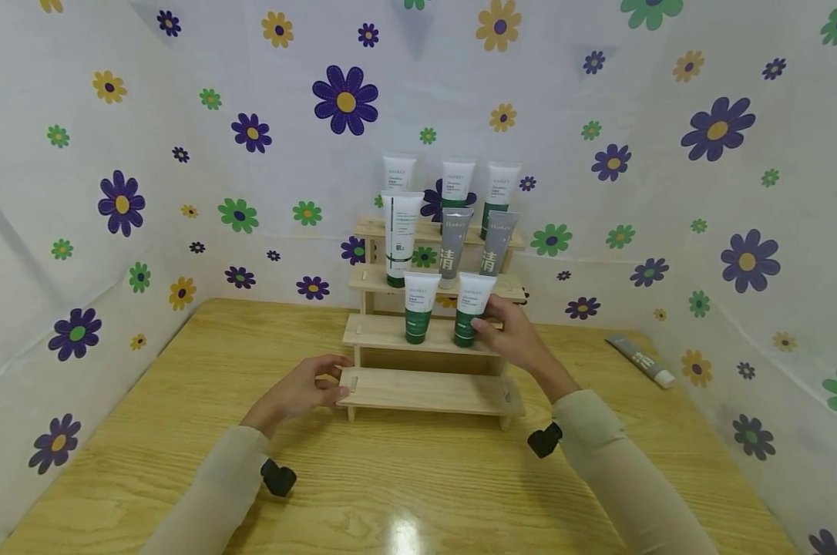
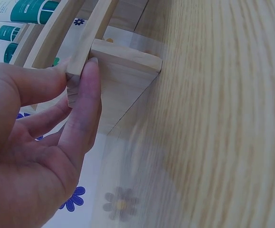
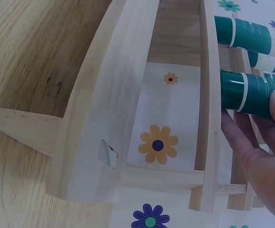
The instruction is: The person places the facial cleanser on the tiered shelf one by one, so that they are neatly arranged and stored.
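Observation:
A tiered wooden display rack point(image 1: 425, 391) stands on the table with tubes upright on its upper steps. My left hand point(image 1: 310, 389) pinches the left end of the lowest step point(image 2: 97, 31) between thumb and fingers. With my right hand point(image 1: 515, 335) I hold a white and green tube point(image 1: 472, 308) by its side, cap down on the second step from the bottom. In the right wrist view, the thumb lies on the green part of that tube point(image 3: 246, 92), with fingers behind it. A matching tube point(image 1: 420, 307) stands to its left.
A white tube point(image 1: 401, 239) and two grey tubes point(image 1: 455, 243) occupy the step above. Three white and green tubes point(image 1: 458, 183) stand on the top step. One grey tube point(image 1: 636, 358) lies on the table point(image 1: 391, 470) at right. Flowered cloth point(image 1: 418, 92) hangs behind and beside.

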`<state>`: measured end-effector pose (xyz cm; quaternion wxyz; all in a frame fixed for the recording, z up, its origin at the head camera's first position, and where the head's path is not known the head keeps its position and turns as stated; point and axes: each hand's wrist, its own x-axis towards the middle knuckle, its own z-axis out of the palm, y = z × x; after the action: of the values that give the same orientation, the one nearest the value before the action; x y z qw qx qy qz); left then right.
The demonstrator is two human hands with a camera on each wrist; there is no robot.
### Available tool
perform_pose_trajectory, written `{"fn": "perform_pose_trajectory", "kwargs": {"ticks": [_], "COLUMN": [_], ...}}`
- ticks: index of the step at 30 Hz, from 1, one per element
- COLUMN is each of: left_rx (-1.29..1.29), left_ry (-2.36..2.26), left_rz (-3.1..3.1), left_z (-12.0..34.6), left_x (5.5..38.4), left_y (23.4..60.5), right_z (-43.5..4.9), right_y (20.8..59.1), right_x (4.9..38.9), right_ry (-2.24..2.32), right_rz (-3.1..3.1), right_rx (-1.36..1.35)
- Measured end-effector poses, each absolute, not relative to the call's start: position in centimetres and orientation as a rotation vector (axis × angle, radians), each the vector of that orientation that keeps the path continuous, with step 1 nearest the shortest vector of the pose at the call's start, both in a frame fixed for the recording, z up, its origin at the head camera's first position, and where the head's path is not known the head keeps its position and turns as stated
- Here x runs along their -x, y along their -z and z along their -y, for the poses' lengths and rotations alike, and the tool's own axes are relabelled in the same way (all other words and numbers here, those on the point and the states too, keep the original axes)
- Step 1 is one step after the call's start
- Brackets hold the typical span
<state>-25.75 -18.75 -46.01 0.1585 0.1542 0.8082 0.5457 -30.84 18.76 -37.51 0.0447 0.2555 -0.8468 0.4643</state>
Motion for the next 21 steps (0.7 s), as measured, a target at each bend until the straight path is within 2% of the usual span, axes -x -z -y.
{"fn": "perform_pose_trajectory", "kwargs": {"ticks": [11,21], "left_rx": [-0.439,-0.455], "left_ry": [-1.566,-1.566], "left_rz": [-2.319,-2.306], "left_z": [18.6,18.7], "left_x": [25.8,25.8], "left_y": [46.1,46.1], "right_z": [-19.1,-24.4], "right_y": [37.5,37.2], "right_x": [30.7,30.5], "right_ry": [-1.431,-1.295], "right_rz": [2.618,2.59], "right_rx": [-0.771,-0.724]}}
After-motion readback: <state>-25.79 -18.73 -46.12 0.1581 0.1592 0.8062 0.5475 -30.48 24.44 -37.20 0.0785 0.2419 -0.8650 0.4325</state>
